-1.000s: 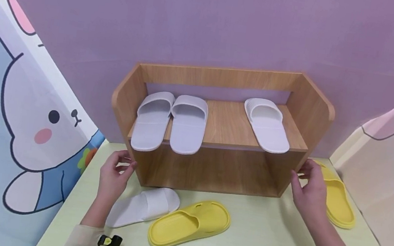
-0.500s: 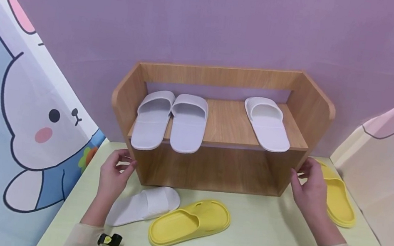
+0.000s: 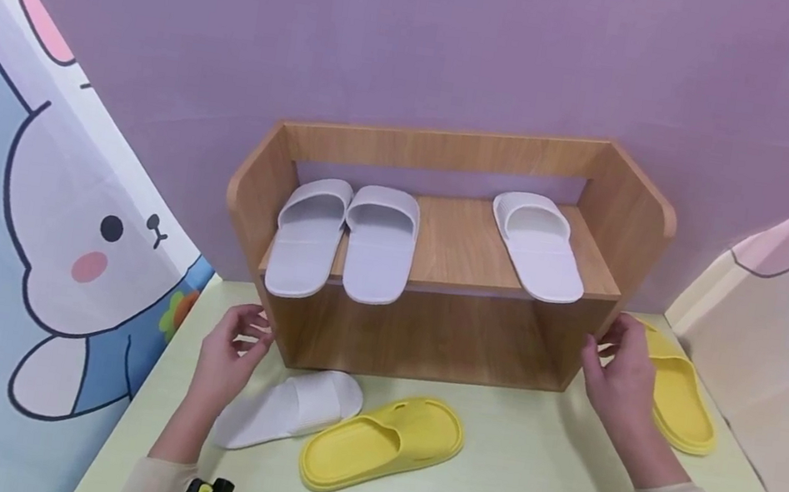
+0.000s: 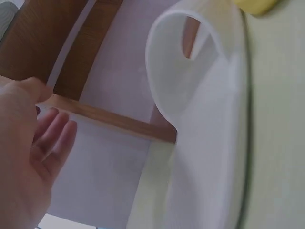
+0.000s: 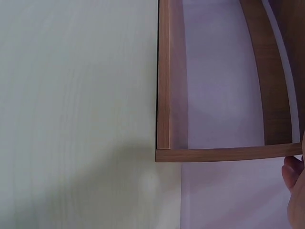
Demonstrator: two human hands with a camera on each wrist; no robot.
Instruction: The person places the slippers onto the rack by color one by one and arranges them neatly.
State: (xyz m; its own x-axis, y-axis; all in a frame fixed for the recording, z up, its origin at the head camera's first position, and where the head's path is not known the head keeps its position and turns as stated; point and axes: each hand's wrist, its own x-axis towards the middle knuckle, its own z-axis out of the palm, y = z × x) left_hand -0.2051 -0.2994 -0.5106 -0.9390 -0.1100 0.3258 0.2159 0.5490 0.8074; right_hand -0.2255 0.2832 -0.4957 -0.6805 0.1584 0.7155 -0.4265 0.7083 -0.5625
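A wooden shoe rack (image 3: 419, 338) stands against the purple backdrop. On its upper shelf, two white slippers (image 3: 379, 256) sit side by side at the left and a single white slipper (image 3: 544, 259) at the right. My left hand (image 3: 228, 353) is at the rack's left side panel; in the left wrist view the thumb (image 4: 35, 90) lies at the panel's edge, with the other fingers loosely spread outside it. My right hand (image 3: 621, 379) grips the right side panel by its front edge, thumb in front and fingers outside; the right wrist view shows only fingertips (image 5: 291, 171) there.
A white slipper (image 3: 292, 408) and a yellow slipper (image 3: 381, 446) lie on the pale green table (image 3: 505, 480) before the rack. Another yellow slipper (image 3: 679, 399) lies right of the rack, beside my right hand. Printed cloth walls (image 3: 56, 232) stand at both sides.
My left hand's fingers have loosened and spread slightly at the left panel. The right hand stays in place; the rack and slippers keep their arrangement, and the head view shifts slightly.
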